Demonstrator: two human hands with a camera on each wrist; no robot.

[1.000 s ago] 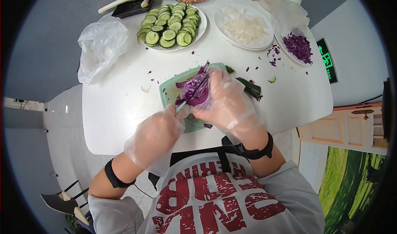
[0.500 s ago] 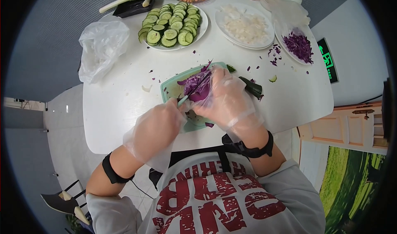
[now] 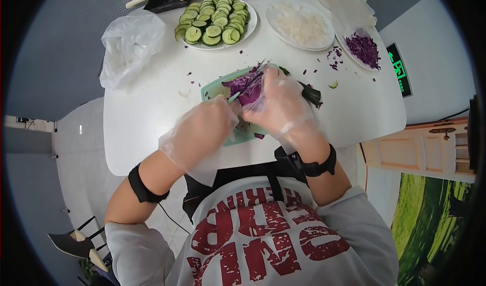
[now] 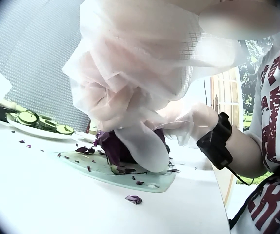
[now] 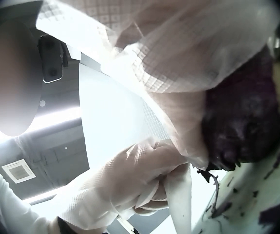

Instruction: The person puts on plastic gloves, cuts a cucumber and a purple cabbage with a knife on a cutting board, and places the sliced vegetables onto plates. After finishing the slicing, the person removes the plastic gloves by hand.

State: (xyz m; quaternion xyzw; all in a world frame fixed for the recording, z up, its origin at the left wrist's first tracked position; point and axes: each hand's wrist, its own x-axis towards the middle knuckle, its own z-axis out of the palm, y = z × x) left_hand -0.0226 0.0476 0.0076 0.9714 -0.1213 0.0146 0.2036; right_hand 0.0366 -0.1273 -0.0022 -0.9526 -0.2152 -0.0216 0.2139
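Observation:
In the head view, my gloved left hand [image 3: 200, 126] grips the teal handle of a knife [image 3: 234, 98], its dark blade lying along a cut piece of purple cabbage [image 3: 243, 83]. My gloved right hand [image 3: 283, 101] holds that cabbage from its right side, fingers wrapped over it. Both are over a pale green cutting board [image 3: 210, 91] strewn with purple scraps. From the left wrist, loose glove plastic on the left hand [image 4: 125, 73] covers most of the knife. The right wrist view has the dark cabbage [image 5: 245, 117] close against the right hand [image 5: 179, 53].
Sliced cucumber fills a plate [image 3: 251, 30] at the back, left of a plate of pale slices [image 3: 324, 43]. Shredded cabbage [image 3: 362, 51] lies on a plate at the right. A plastic bag [image 3: 131, 48] sits left; a dark green cucumber piece [image 3: 311, 94] lies beside the board.
The head view has tilted, shifting the table upward in it. My left hand has pushed the knife forward along the cabbage, the blade reaching further past its far edge. The right hand keeps its hold.

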